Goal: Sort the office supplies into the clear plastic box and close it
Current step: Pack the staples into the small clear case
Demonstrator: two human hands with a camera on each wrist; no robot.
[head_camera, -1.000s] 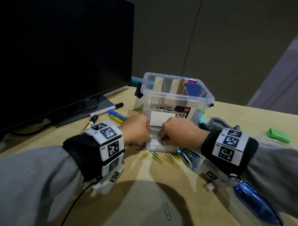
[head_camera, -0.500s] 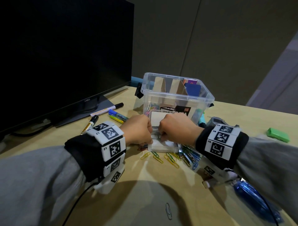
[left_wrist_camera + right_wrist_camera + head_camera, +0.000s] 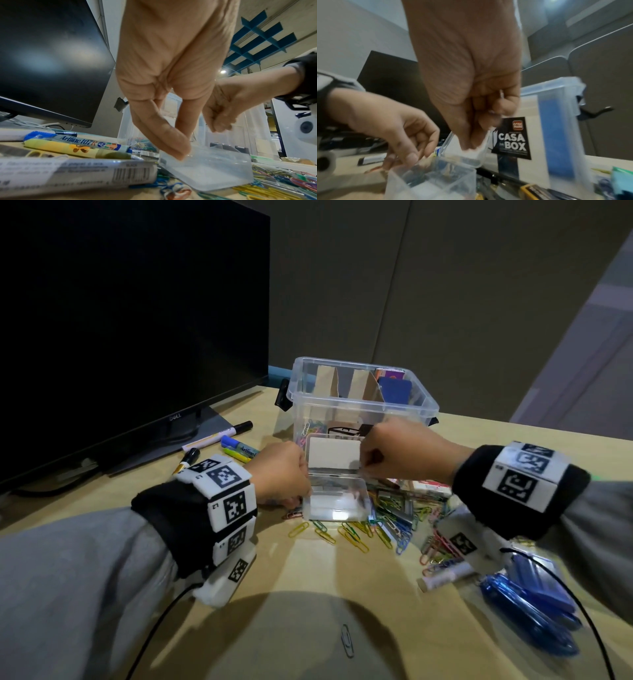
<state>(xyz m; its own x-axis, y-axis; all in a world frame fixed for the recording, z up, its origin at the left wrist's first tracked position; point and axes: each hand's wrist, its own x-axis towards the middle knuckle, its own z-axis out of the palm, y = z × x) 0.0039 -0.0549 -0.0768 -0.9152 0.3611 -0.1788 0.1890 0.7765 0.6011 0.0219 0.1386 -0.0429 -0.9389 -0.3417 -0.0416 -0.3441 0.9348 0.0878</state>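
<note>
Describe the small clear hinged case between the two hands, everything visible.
The small clear case is a flat transparent plastic box lying on the wooden table just in front of the big clear storage box. Its hinged lid, lined with white, stands open and upright. The left hand holds the base's left edge; the right hand pinches the lid's right edge. Coloured paper clips lie around it. Its contents are unclear.

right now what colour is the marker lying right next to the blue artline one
Yellow. The marker lies alongside the blue Artline marker, clearest in the left wrist view.
</note>
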